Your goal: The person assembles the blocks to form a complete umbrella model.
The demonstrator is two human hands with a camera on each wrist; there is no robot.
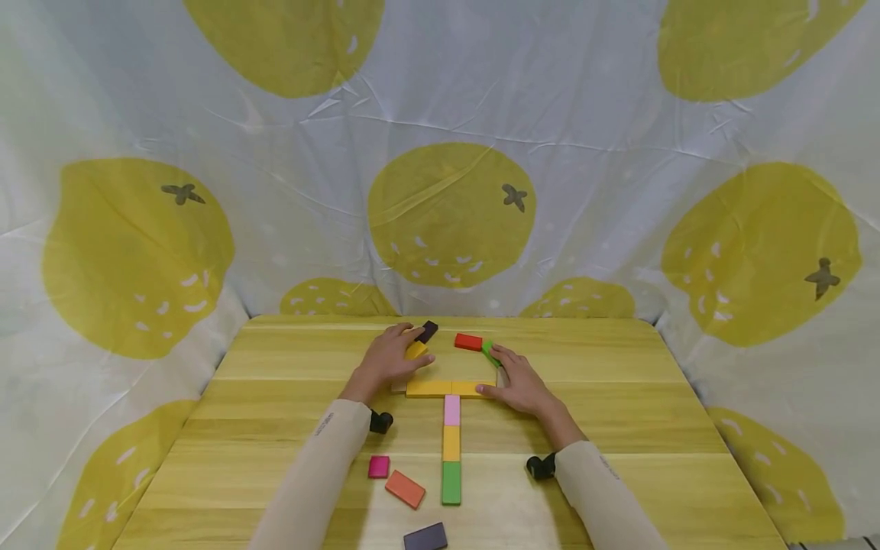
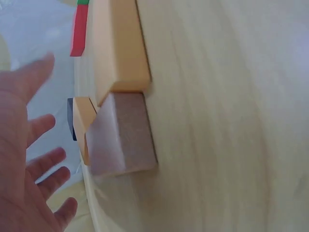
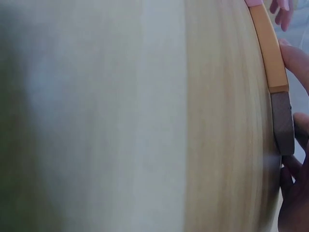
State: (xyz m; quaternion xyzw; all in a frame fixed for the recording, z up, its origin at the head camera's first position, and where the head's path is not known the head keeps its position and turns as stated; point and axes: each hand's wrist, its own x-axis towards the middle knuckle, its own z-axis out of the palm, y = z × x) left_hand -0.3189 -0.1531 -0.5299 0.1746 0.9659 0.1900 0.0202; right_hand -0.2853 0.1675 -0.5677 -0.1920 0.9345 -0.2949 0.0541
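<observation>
The left grip, a bare hand (image 1: 393, 356), is released: its fingers are spread and hold nothing, just beside a short yellow block (image 1: 415, 351) and a dark block (image 1: 428, 331) near the far edge of the wooden worktop (image 1: 275, 428). The right grip, the other bare hand (image 1: 521, 383), has its thumb at the outer end of the right yellow bar (image 1: 470, 389) and its fingers beside a bright green block (image 1: 491, 353); whether it pinches anything, I cannot tell. A brown block (image 3: 283, 123) lies against that bar's end, next to the fingers.

The left yellow bar (image 1: 428, 389) meets the right one end to end, forming a crosswise row. At its other end sits a pale brown block (image 2: 120, 135) with a slanted side. From the middle of the row a stem runs toward the person: a pink block (image 1: 451, 410), an orange block (image 1: 451, 443), then a green block (image 1: 451, 483), touching in line. Beyond the row, a red block (image 1: 469, 341) lies by the bright green one. Left of the stem are a magenta square (image 1: 379, 467), a coral block (image 1: 405, 489) and, nearest the person, a dark purple block (image 1: 425, 537). A lemon-print cloth (image 1: 451, 214) hangs behind.
</observation>
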